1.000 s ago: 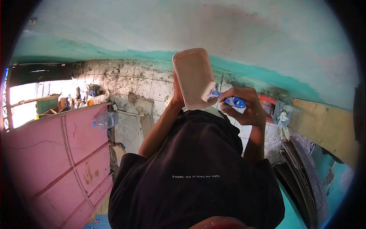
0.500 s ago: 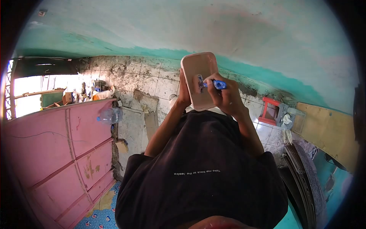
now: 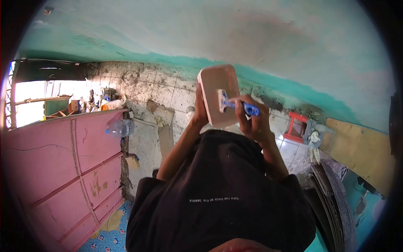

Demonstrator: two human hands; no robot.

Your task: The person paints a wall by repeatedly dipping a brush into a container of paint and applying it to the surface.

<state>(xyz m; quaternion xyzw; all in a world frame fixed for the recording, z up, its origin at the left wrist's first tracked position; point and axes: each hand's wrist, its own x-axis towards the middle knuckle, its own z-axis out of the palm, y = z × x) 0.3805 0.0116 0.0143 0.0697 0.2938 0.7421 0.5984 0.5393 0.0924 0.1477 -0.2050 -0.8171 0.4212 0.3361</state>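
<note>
In front of my shirt, my left hand supports a rectangular, pale pinkish tub by its left wall, with its fingers partly hidden behind the tub. The tub is tilted so its inside faces me. My right hand is closed round the blue handle of a paintbrush. The brush's wide, whitish-coated head lies over the tub's interior, and the handle sticks out past the right rim.
A wall in pale and brighter green rises ahead. Pink panelling stands at left beside a clear plastic bottle. To the right are a red frame, a plywood board and stacked dark sheets. Stained tiles cover the floor.
The tub has come slightly lower and its inside shows more. My right hand has shifted right and down with the paintbrush, whose head and handle are now more visible.
</note>
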